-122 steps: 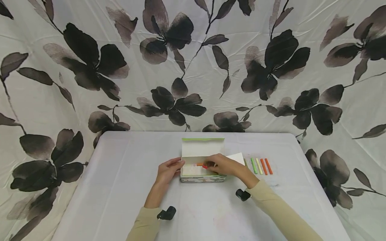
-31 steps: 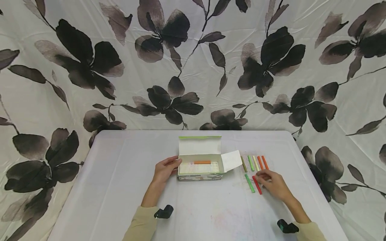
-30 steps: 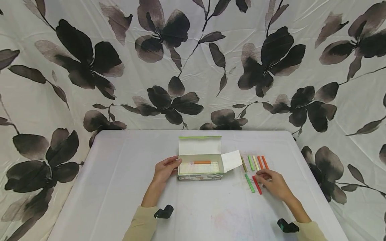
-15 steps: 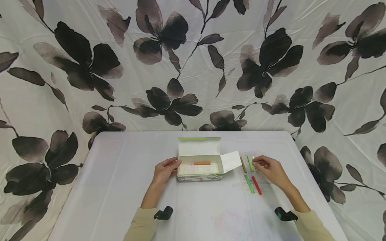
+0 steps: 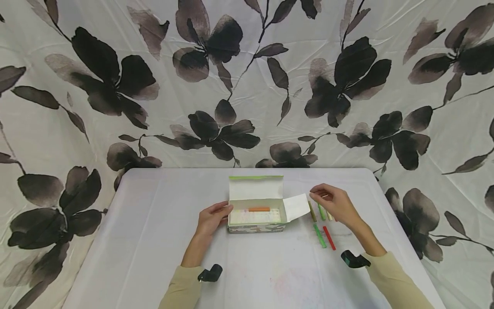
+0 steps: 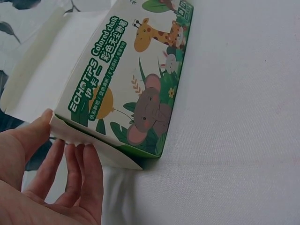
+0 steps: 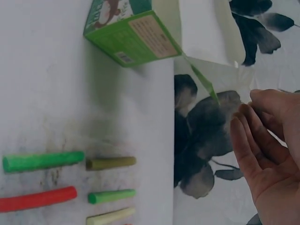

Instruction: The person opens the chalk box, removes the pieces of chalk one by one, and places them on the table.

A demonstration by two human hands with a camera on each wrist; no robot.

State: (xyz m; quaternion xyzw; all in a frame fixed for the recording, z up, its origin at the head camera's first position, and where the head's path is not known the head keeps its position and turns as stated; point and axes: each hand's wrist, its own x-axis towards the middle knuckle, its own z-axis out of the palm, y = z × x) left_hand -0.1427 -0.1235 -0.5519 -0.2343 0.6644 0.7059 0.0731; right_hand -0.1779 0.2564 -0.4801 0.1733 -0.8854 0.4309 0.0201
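Observation:
A cardboard box of colored chalk (image 5: 256,228) stands on the table with its lid and end flaps open. Inside it lies one orange chalk stick (image 5: 259,209). My left hand (image 5: 210,221) pinches the box's left end between thumb and fingers; the left wrist view shows the printed box front (image 6: 136,84). My right hand (image 5: 335,204) hovers by the right flap (image 5: 296,207), fingers loosely bent, nothing between them in the right wrist view. Below it lie a green chalk (image 7: 44,161), a red chalk (image 7: 40,198) and an olive chalk (image 7: 111,162). Orange sticks are mostly hidden behind this hand.
A light green chalk (image 7: 111,196) and a pale yellow chalk (image 7: 110,216) lie in the back row. White cloth with chalk smudges covers the table (image 5: 287,277). Behind its far edge hangs a floral curtain (image 5: 216,86).
The red chalk, earlier in my right hand over the box, lies beside the green one. My right hand has moved up and left from the sticks toward the flap. The left hand stays.

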